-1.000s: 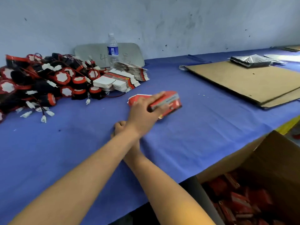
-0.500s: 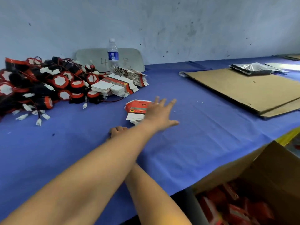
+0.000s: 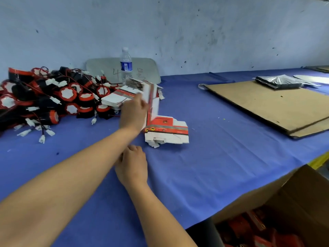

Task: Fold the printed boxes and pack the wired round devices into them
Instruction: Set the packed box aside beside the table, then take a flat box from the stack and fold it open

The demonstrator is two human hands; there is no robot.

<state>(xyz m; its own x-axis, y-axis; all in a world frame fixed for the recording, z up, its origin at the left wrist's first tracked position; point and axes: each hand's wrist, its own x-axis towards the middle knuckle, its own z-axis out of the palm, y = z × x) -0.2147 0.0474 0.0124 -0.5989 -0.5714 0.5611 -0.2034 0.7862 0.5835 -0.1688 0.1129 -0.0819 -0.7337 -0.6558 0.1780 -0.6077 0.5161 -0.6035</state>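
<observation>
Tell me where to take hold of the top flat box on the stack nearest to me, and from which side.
Pinch the top flat box at its free right edge, coming from the right, I think. The stack lies flat, so only thin edges offer a hold. The left hand holds a lifted flat box at its left end, crowding that side.

Left hand (image 3: 132, 113) gripped a flat printed box (image 3: 151, 98), held on edge and blurred, just above the stack of flat boxes (image 3: 167, 130) mid-table (image 3: 222, 166). Right hand (image 3: 132, 167) rested on the blue cloth nearer the front edge, fingers loosely curled, partly hidden by the left forearm. Pile of wired round devices (image 3: 53, 100) lay at the left edge. Water bottle (image 3: 126, 65) stood upright at the back edge. Cardboard sheets (image 3: 267, 104) lay toward the right edge. Open carton (image 3: 302, 193) sat below the front right.
</observation>
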